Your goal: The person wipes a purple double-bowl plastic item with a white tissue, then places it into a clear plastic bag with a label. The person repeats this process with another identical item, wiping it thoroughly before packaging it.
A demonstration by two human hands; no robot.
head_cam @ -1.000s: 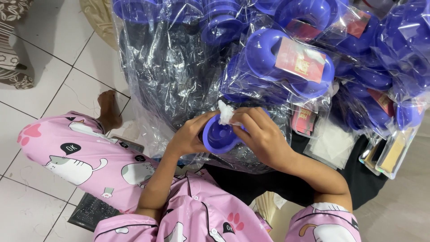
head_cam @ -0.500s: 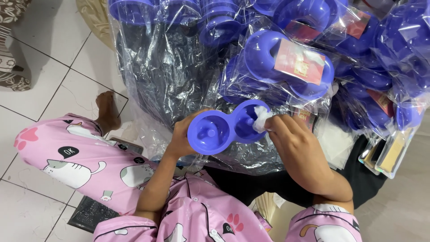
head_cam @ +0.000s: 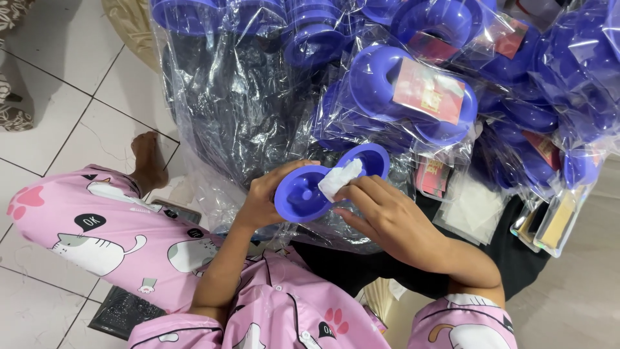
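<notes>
While the left hand (head_cam: 268, 200) wraps its fingers around the near lobe of one blue double-cup piece (head_cam: 326, 184), holding it tilted with its two hollows facing up, the right hand (head_cam: 381, 216) pinches one small white cloth (head_cam: 339, 179) between thumb and fingertips and presses it against the piece's middle, between the two hollows. Both hands are thus closed, each on its own thing. Just beyond the piece rises a heap of like blue pieces sealed in clear bags (head_cam: 413, 97) (too many and too overlapped to count), several with a red card inside. Left of the piece sags one large clear plastic sack (head_cam: 226, 110). Below it are two pink patterned sleeves and one bent knee in the same cloth (head_cam: 97, 226), with one bare foot (head_cam: 148, 161) on the tiled floor (head_cam: 77, 103) farther left.
</notes>
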